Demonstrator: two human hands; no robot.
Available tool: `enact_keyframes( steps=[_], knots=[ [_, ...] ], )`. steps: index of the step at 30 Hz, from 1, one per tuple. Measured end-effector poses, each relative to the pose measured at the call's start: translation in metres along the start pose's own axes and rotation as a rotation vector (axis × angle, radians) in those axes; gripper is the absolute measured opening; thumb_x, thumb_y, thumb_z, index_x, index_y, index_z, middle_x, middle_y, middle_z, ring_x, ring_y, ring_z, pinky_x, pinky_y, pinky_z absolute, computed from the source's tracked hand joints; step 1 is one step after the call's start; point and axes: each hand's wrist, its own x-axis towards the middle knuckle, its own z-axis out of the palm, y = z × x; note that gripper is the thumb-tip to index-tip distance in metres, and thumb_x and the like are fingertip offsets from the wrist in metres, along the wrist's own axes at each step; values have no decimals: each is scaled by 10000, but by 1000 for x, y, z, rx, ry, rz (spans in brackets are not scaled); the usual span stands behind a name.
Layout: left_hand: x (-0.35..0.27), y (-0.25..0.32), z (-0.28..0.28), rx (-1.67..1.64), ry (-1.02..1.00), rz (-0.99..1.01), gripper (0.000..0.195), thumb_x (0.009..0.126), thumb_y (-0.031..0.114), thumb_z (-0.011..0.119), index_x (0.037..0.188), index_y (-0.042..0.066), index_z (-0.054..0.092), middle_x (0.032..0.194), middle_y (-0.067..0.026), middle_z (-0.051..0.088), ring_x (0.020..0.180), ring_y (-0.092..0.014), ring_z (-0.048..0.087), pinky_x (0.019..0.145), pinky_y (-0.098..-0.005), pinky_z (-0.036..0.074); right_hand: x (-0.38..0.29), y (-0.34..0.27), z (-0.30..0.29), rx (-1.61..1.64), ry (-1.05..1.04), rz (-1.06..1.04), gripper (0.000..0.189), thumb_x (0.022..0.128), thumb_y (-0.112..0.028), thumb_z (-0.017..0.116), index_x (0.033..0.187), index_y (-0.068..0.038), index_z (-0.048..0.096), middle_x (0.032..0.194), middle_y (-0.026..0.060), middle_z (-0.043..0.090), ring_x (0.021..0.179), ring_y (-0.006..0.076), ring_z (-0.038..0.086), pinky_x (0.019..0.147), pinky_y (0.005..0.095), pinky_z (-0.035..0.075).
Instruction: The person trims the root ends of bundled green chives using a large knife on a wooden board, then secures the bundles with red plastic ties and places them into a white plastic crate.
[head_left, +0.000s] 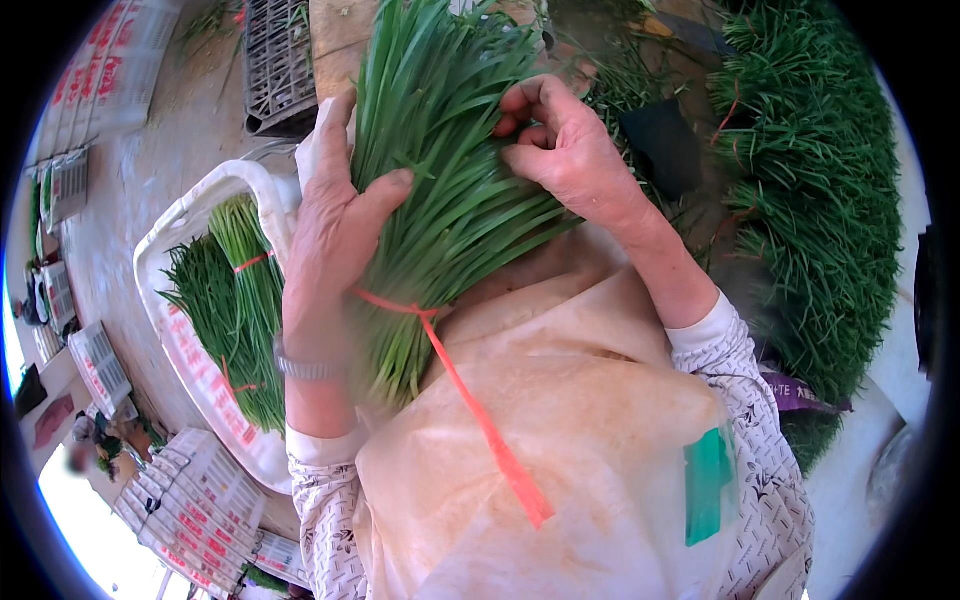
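Observation:
A bundle of long green leafy stalks, like Chinese chives (442, 172), lies across my lap, its cut ends towards me. A red plastic tie (424, 309) goes around its lower part, with one long tail hanging over my stained apron (570, 450). My left hand (337, 195) holds the bundle's left side, thumb across the leaves. At the right edge of the leaves, my right hand (562, 146) has its fingers curled with the fingertips among the leaves; whether they pinch a leaf cannot be told.
Left of me, a white plastic basket (150, 262) holds tied bundles. A dark crate (279, 67) stands at the upper left. Many bundles (817, 187) are heaped on the right. Stacked white boxes (191, 502) and people are at the lower left.

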Motion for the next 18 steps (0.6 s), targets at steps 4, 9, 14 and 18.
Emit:
enact_keyframes(
  steps=[4, 9, 14, 18],
  knots=[
    [0, -2, -2, 23, 1, 16, 849, 806, 205, 646, 1544, 57, 253, 1431, -230, 492, 1331, -315, 469, 1118, -363, 334, 4, -2, 0, -42, -60, -11, 297, 790, 0, 682, 1066, 37, 576, 902, 26, 579, 785, 69, 529, 704, 217, 473],
    [-1, 3, -4, 7, -22, -26, 864, 806, 214, 666, 1541, 36, 248, 1455, -244, 455, 1365, -340, 430, 1136, -369, 310, 6, -9, 3, -14, -101, 14, 231, 817, 9, 694, 1035, 29, 618, 807, -23, 567, 700, 40, 503, 626, 206, 446],
    [0, -1, -5, 121, -11, -18, 891, 798, 247, 685, 1538, 21, 243, 1481, -256, 417, 1393, -359, 393, 1154, -390, 293, 5, -9, 5, -97, -62, -34, 197, 830, 17, 690, 1017, 44, 633, 759, -27, 551, 684, 36, 501, 612, 209, 437],
    [0, 1, -4, 76, -12, -32, 892, 794, 249, 685, 1537, 25, 246, 1479, -249, 422, 1384, -352, 403, 1149, -391, 301, 5, -8, 4, -126, -63, -47, 216, 817, 13, 696, 1017, 54, 627, 755, -16, 555, 680, 41, 503, 612, 212, 442]
  ],
)
